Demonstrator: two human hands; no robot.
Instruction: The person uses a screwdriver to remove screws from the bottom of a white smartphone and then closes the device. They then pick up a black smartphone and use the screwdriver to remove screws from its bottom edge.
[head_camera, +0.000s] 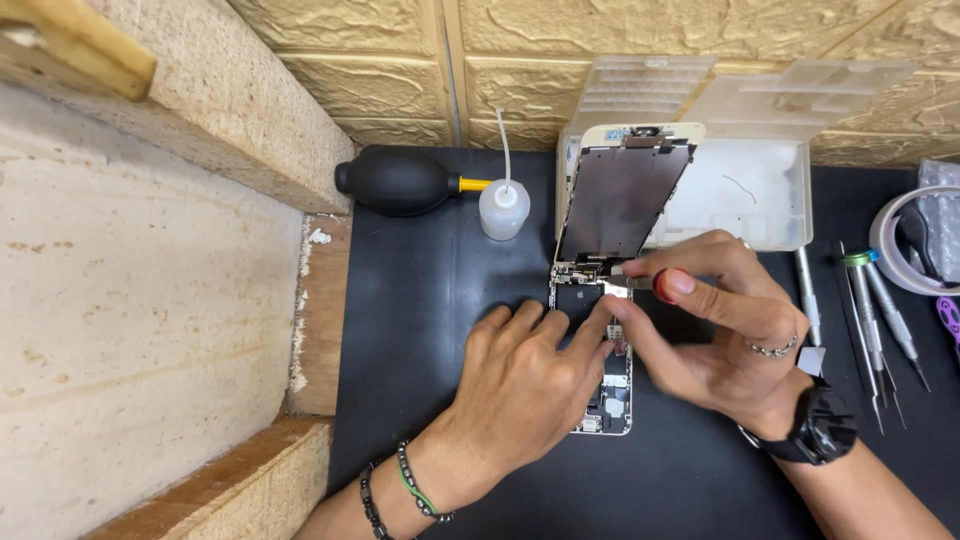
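Note:
An opened smartphone (612, 398) lies on a black mat (430, 300), its inner parts showing. Its screen panel (620, 195) is lifted up and leans against a clear plastic box (760, 190). My left hand (525, 375) presses flat on the phone body, fingers spread toward the hinge end. My right hand (715, 325) pinches a thin tool with a red handle (650, 284), whose metal tip touches the connector area at the top of the phone body. A ring and a black wristwatch (820, 425) are on that hand.
A black rubber air blower with a yellow nozzle (400, 180) and a small squeeze bottle (503, 208) stand at the back of the mat. Several screwdrivers and tweezers (870, 310) lie at the right, beside a tape roll (900, 240). A rough wall and wooden ledge bound the left.

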